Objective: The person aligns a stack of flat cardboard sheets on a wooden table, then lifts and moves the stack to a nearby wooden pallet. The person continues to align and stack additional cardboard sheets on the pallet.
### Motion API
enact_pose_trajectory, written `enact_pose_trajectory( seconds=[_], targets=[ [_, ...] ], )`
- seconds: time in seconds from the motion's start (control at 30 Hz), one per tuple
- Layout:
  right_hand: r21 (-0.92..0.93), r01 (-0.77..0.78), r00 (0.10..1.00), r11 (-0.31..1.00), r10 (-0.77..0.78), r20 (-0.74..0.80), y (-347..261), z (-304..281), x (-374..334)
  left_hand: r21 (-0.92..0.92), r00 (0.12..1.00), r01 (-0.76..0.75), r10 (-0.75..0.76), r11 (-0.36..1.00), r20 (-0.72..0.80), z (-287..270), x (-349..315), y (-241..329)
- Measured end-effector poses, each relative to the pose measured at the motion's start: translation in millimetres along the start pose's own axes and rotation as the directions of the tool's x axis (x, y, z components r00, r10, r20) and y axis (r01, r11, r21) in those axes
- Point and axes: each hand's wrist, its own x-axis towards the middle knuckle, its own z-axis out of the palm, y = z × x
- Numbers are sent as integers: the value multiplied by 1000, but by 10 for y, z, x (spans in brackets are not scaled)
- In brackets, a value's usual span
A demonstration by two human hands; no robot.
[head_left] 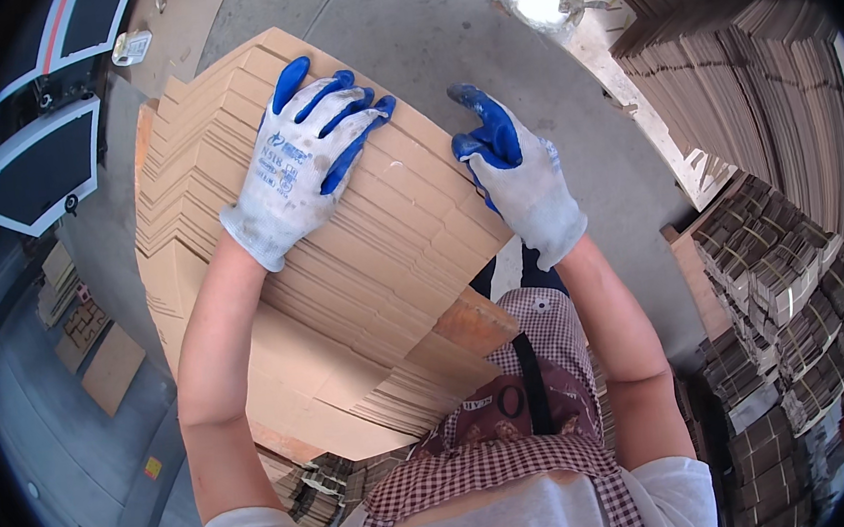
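A tall stack of flat brown cardboard sheets (381, 257) stands in front of me, its layered edges stepped on the left side. My left hand (297, 154), in a white glove with blue coated fingers, lies on the stack with its fingers spread. At the stack's right edge is my right hand (518, 160), gloved the same way. Its fingers are bent but apart, and some tips are hidden behind the hand. I see nothing held in it, and whether it touches the cardboard is unclear.
Tall piles of cardboard (748, 84) stand at the far right, with strapped bundles (784, 272) below them. A bright round lamp (542, 0) is at the top. Grey machinery with a framed dark window (40, 168) lines the left. Loose cardboard pieces (112, 369) lie beside it.
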Motion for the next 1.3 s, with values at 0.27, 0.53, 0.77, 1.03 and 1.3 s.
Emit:
enact_pose_trajectory(
  seconds=[0.27,0.53,0.77,1.03,1.3],
  targets=[
    [-53,-2,1000,999,2,4,-41,-9,-8,2,1000,15,-15,1000,-14,23,-23,9],
    [30,65,993,997,-62,-100,-32,-11,-95,-119,994,59,-68,991,-80,-49,-132,8],
    [-584,362,796,726,-568,-212,-16,113,-321,-143,996,55,-45,988,76,-340,-651,281],
    [-727,345,862,594,-506,-5,102,511,-412,-158,998,48,-40,986,55,-203,-877,572],
    [-684,330,903,650,-429,29,80,454,-351,-134,957,111,-70,985,281,-126,-867,766]
  ],
)
